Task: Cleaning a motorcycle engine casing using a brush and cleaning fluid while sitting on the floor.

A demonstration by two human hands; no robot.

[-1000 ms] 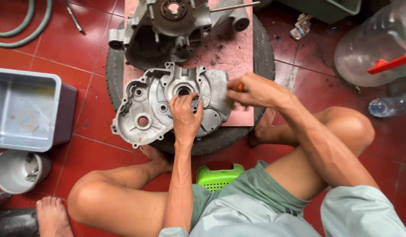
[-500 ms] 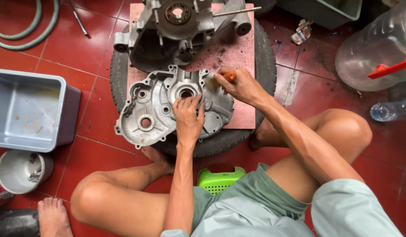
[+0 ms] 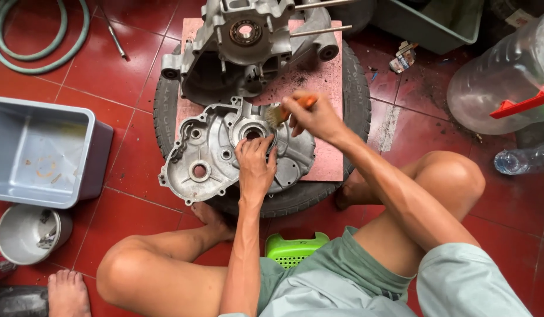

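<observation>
In the head view a person sits on a red tile floor (image 3: 131, 88), knees spread, over a tyre (image 3: 357, 94) that lies flat and carries a pink board (image 3: 325, 70). On the board lies a flat aluminium engine cover (image 3: 216, 155), inner side up, its lower left edge jutting past the board over the tyre. The left hand (image 3: 255, 167) rests flat on the cover, fingers spread and curled around the rim of the round bearing hole, pressing down rather than clamped on anything. The right hand (image 3: 313, 117) is closed on a brush (image 3: 284, 110) with an orange handle, whose bristles touch the cover's upper edge just beside the hole. Behind the cover, at the far end of the board, stands a bulkier crankcase (image 3: 248, 44) with long studs pointing right. A grey tub (image 3: 43, 152) sits on the floor to the left, a small round pot (image 3: 22, 232) below it, and a coiled green hose (image 3: 31, 35) lies at the top left. A big clear jug (image 3: 501, 76) with a red handle stands at the right, a small bottle (image 3: 521, 159) near it. A green stool (image 3: 295, 246) shows between the legs.
</observation>
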